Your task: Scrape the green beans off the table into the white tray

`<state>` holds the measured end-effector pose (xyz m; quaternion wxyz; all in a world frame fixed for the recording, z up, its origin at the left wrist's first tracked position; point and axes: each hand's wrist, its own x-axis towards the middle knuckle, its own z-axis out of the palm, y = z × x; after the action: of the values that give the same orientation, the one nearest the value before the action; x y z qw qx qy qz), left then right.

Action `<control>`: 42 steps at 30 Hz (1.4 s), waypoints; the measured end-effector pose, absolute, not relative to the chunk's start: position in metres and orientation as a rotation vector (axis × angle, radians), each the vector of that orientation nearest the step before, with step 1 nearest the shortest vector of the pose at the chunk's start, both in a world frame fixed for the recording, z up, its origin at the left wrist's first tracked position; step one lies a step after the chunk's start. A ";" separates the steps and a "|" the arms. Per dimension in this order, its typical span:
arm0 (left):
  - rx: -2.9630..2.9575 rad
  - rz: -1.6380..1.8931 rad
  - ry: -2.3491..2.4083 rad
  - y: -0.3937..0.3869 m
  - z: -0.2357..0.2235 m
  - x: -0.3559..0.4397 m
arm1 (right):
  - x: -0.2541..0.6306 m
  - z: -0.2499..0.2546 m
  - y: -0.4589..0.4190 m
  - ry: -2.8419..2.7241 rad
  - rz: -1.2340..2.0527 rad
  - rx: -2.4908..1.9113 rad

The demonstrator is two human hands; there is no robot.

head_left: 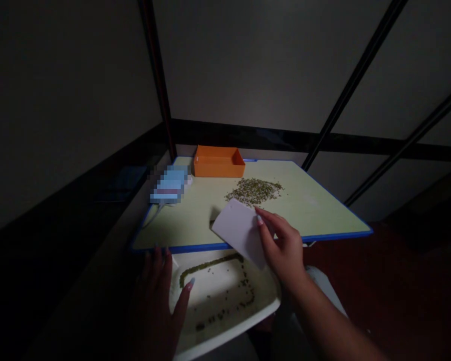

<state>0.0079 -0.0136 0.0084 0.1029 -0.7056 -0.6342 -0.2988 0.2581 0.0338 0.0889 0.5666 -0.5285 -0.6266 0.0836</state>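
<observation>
Between the thumb and fingers of my right hand [283, 245] is a thin white card [238, 228], tilted over the table's front edge. Just beyond it, a loose pile of small greenish-brown seeds [257, 190] is spread on the pale table [311, 200]. Below the edge, a white tray [233, 328] rests by my lap, with seeds lying along its inner sides and scattered on its bottom. My left hand [163, 291] lies at the tray's left side, fingers spread and thumb over the rim; part of it is lost in shadow.
An orange open box [218, 163] stands at the back of the table. At the left edge lies a light blue, blurred-out object [171, 184] with a cable. Blue trim runs round the tabletop, and dark-framed panels [248, 65] rise close behind it.
</observation>
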 end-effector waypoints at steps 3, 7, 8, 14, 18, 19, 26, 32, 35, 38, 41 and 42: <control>-2.085 -0.890 -1.858 -0.013 0.008 0.007 | 0.247 0.089 0.026 -1.568 0.073 -1.251; -2.093 -0.889 -1.836 -0.011 0.007 0.006 | 0.240 0.090 0.028 -1.679 -0.043 -1.272; -2.092 -0.891 -1.830 -0.011 0.007 0.006 | 0.239 0.091 0.028 -1.700 -0.073 -1.283; -2.086 -0.891 -1.857 -0.014 0.009 0.007 | 0.238 0.093 0.028 -1.717 -0.129 -1.354; -2.108 -0.908 -1.891 -0.013 0.008 0.007 | 0.242 0.092 0.028 -1.693 -0.108 -1.368; -2.110 -0.911 -1.901 -0.013 0.007 0.007 | 0.243 0.092 0.028 -1.691 -0.105 -1.372; -2.127 -0.911 -1.934 -0.013 0.008 0.006 | 0.253 0.089 0.029 -1.645 -0.090 -1.394; -2.118 -0.924 -1.976 -0.016 0.009 0.007 | 0.261 0.080 0.031 -1.538 0.052 -1.372; -2.116 -0.915 -2.007 -0.015 0.009 0.008 | 0.263 0.078 0.032 -1.406 0.139 -1.311; -2.119 -0.921 -1.987 -0.013 0.009 0.008 | 0.263 0.077 0.033 -1.350 0.163 -1.289; -2.128 -0.919 -1.966 -0.013 0.010 0.008 | 0.261 0.076 0.035 -1.371 0.163 -1.300; -2.128 -0.919 -1.968 -0.013 0.010 0.008 | 0.260 0.075 0.035 -1.379 0.162 -1.305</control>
<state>0.0077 -0.0129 0.0102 0.0505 -0.6990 -0.6463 -0.3019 0.2598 0.0354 0.0751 0.5794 -0.5582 -0.5898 0.0693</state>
